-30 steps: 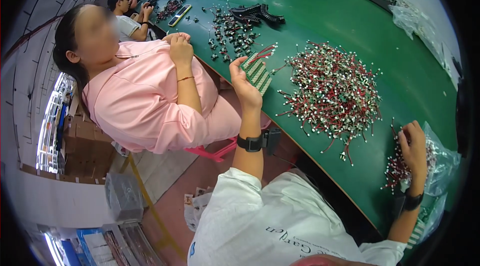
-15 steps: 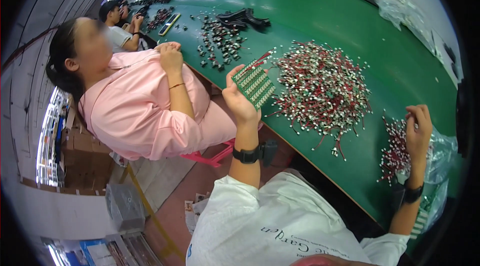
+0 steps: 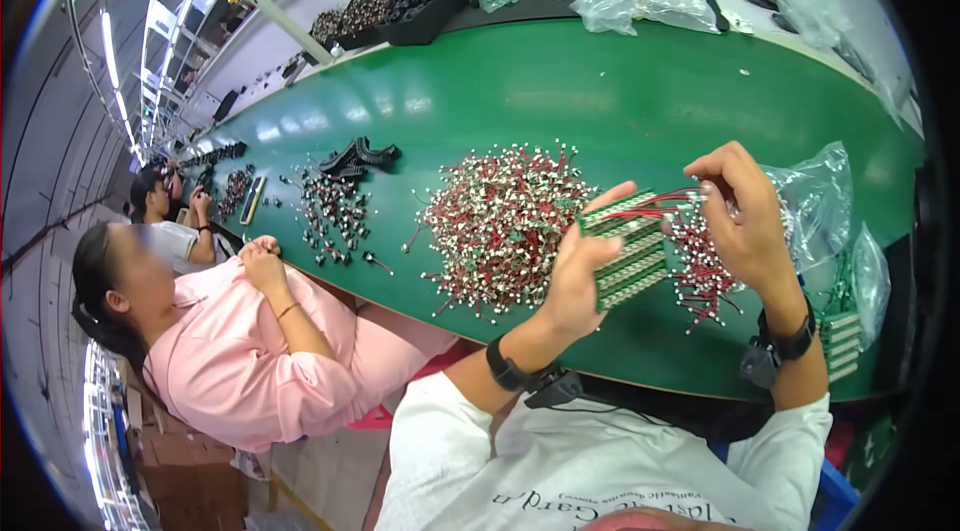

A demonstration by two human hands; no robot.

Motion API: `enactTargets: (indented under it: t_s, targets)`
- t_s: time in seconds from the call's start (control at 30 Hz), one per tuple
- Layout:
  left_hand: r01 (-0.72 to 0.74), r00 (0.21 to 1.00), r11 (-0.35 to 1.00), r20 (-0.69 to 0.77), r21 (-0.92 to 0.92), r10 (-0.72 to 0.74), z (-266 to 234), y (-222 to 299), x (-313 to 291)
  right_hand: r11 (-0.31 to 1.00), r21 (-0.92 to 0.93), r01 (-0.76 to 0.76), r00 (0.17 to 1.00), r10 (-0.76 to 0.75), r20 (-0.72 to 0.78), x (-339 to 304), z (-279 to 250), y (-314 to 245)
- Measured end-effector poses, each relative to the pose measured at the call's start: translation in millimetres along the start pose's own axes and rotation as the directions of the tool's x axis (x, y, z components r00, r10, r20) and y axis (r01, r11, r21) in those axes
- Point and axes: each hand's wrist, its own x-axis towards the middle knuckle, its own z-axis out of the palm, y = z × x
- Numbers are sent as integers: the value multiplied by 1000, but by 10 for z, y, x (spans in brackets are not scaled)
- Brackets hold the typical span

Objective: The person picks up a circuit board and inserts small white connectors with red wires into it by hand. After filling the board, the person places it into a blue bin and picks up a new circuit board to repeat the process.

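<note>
My left hand (image 3: 572, 283) grips a green circuit board panel (image 3: 636, 266) by its left side, thumb across the face, tilted up above the green table. Several red wires (image 3: 655, 203) run along the panel's upper edge. They reach toward my right hand (image 3: 748, 221), whose thumb and forefinger pinch around the wire ends; the exact contact is too small to make out. A large heap of red-and-white connector wires (image 3: 500, 221) lies left of the panel. Beneath my right hand sits a smaller pile of similar connector wires (image 3: 698, 276), partly covered by the hand.
Clear plastic bags (image 3: 815, 206) and stacked green board panels (image 3: 842, 341) lie at the right. Small dark parts (image 3: 335, 206) and black strips (image 3: 360, 156) are farther left. A co-worker in pink (image 3: 240, 351) sits at my left. A black tray (image 3: 425, 13) stands at the back.
The view has swung, showing more of the table's back. My left hand has carried the panel rightward, and my right hand has risen from the small pile to the red wires.
</note>
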Motion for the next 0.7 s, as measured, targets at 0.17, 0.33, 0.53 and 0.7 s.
enactTargets:
  t_s: [0.17,0.33,0.53,0.7]
  targets:
    - [98,995,993,-14,73,-97,276,-227,349,999,-21,34,988,-37,-153,-9,-287,-98]
    - [-48,993,994,-107,103,59,291,-276,386,1000,-12,4,970,-7,-243,9,-455,-64]
    - [-122,936,987,-319,101,148,175,-450,186,985,124,120,992,-122,10,-89,-334,3]
    - [-131,905,991,-404,24,129,23,-571,70,996,59,69,990,-75,119,-126,-102,139]
